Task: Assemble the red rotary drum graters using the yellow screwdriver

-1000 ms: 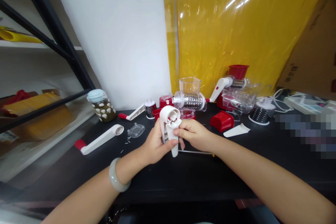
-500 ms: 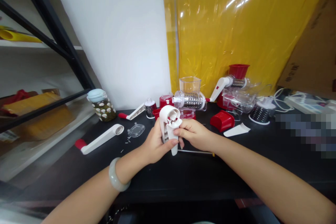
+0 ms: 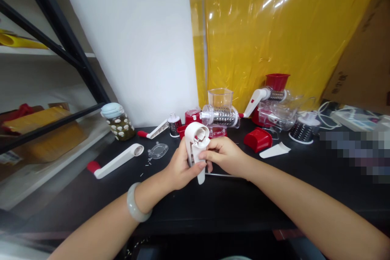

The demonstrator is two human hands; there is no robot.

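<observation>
On our left, a blue-lidded jar (image 3: 119, 125) stands on the bench (image 3: 183, 209) near a tall white panel (image 3: 137, 44); to our right we have yellow plastic sheeting (image 3: 258, 32) and a brown carton (image 3: 361, 65).

Black bench's near strip (image 3: 195, 211) is passable. Transparent plastic drum grater (image 3: 221, 116) blocks beyond the hands (image 3: 177, 167); long white red-gripped crank handle (image 3: 117, 163) blocks left, red plastic cup (image 3: 258, 140) right.

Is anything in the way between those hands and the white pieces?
No, nothing that I can see. The right hand pinches the narrow white piece directly, and the left hand holds the round-ended white part with bare fingers.
</observation>
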